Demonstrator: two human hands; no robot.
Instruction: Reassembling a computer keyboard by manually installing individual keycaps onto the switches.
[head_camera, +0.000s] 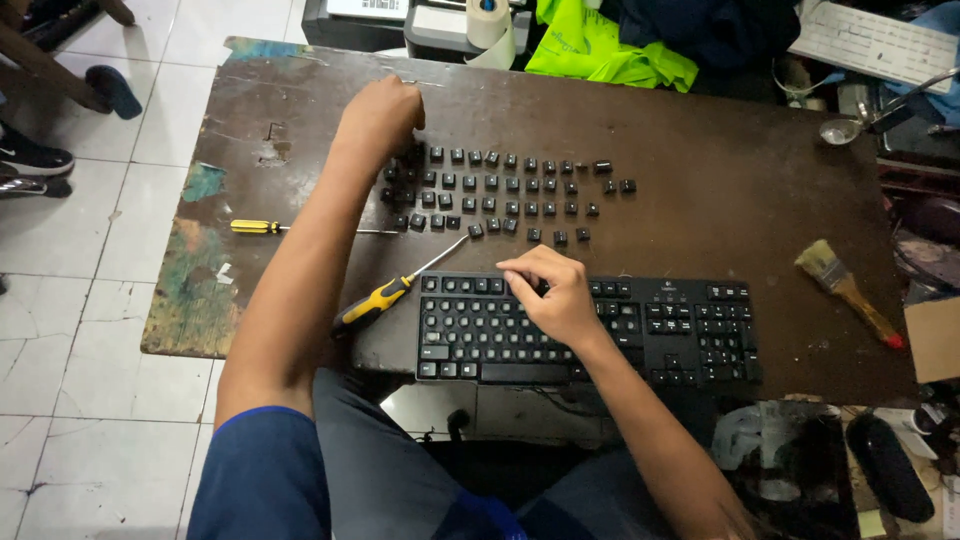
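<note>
- From my head view: my right hand (556, 297) has its fingers (522, 281) pinched together on one keycap at the top rows of the black keyboard (690, 335).
- My left hand (385, 112) is curled shut at the loose keycaps (500, 195) laid in rows.
- I judge a straight upward pull best; the yellow-handled screwdriver (385, 298) lies beside the keyboard for prying.

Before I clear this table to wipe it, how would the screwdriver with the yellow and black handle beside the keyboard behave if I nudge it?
The screwdriver looks rigid, with a thin metal shaft, so it should not flex. Its rounded handle lies flat on the table, so a sideways push would probably roll it. Its tip points toward the loose keycaps, which look small and light; a swing might scatter them.
</note>
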